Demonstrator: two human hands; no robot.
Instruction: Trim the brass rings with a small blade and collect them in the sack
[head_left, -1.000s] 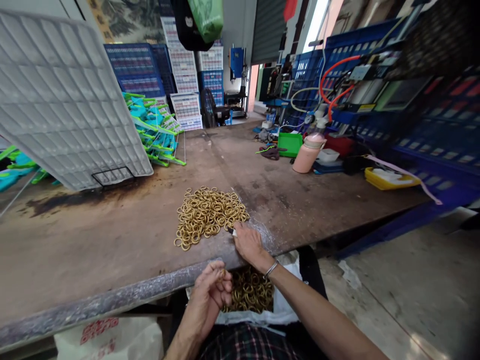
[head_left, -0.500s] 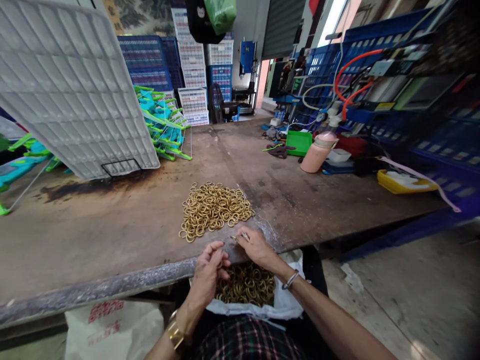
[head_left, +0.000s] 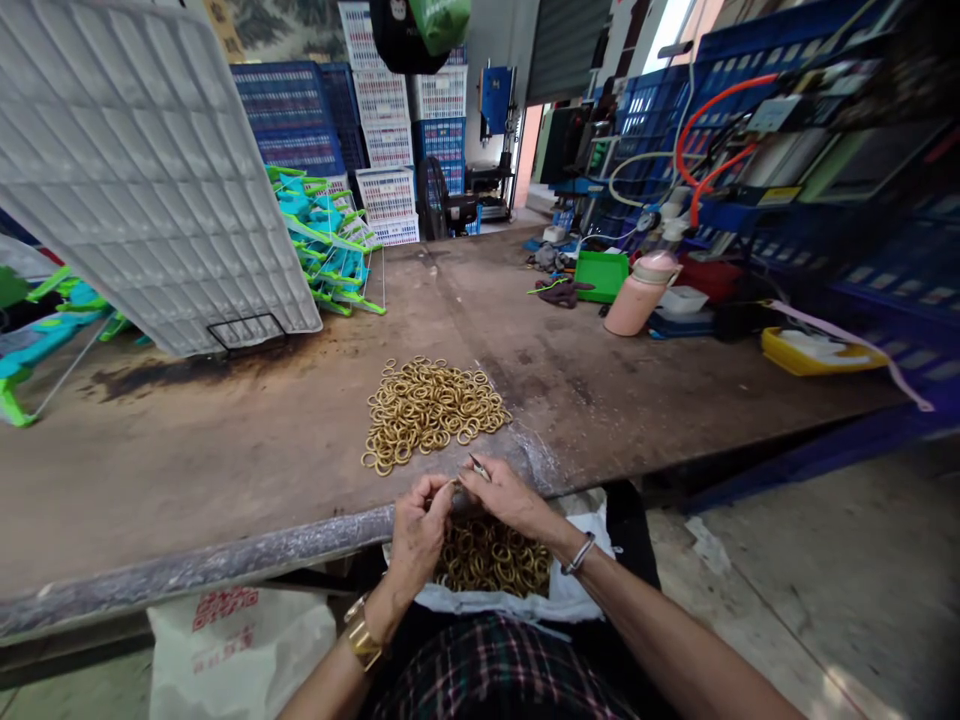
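Observation:
At the table's front edge my left hand [head_left: 420,525] is closed in a pinch on a small brass ring [head_left: 455,483], mostly covered by the fingertips. Close against it, my right hand [head_left: 506,497] is closed on a small pointed metal tool [head_left: 478,466] whose tip sticks up past the fingers; its exact kind is unclear. Fingertips of both hands meet at the ring. Just beyond them, a heap of brass rings [head_left: 431,410] lies on the table. Below the hands, in my lap, a white bag [head_left: 581,590] holds many more darker-looking brass rings [head_left: 499,560].
A grey ribbed panel [head_left: 150,180] stands at the left on the wooden table [head_left: 225,450], with turquoise and green plastic parts [head_left: 330,240] behind it. On the right are a pink bottle [head_left: 637,298], a green tray [head_left: 601,275] and a yellow tray [head_left: 817,355]. Crates are stacked behind.
My hands have come together: the left fingers have closed into a pinch and the right fingertips have moved left to meet them. The pointed tool now angles up and left.

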